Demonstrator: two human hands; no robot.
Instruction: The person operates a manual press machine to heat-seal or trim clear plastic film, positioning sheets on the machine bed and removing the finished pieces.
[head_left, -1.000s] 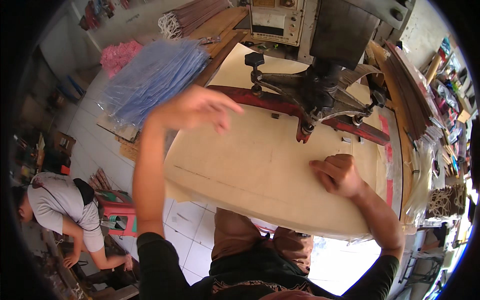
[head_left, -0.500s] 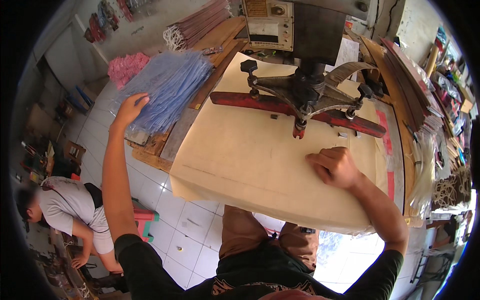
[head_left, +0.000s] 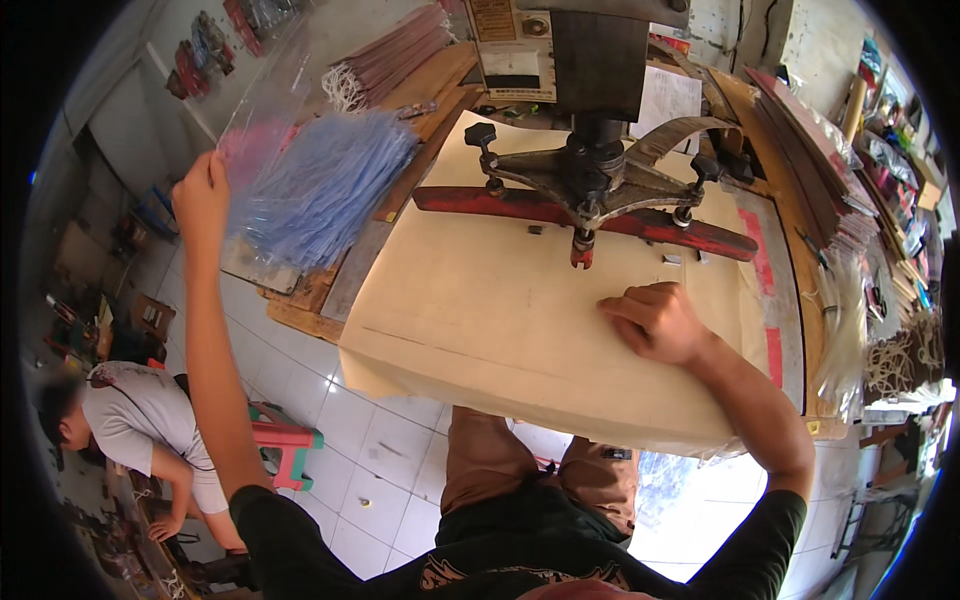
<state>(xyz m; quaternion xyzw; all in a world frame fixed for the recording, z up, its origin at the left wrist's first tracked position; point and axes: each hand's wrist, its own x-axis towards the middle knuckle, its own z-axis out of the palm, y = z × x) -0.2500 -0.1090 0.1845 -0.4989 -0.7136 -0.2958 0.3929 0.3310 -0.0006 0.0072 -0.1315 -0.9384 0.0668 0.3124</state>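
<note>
A worker, seen from a head-mounted camera, wears a black short-sleeved T-shirt [head_left: 520, 550] that fills the bottom centre of the frame, with part of a pale printed design showing at its lower edge. Both sleeves end above the elbows, leaving the forearms bare. Rust-brown trousers [head_left: 530, 475] cover the knees in the lower middle of the frame. The left hand [head_left: 200, 195], at upper left, and the right hand [head_left: 655, 320], right of centre, are bare, ungloved, without rings or watch.

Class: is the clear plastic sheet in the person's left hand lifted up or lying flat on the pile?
Lifted: the left hand holds the clear plastic sheet raised above the blue pile.
</note>
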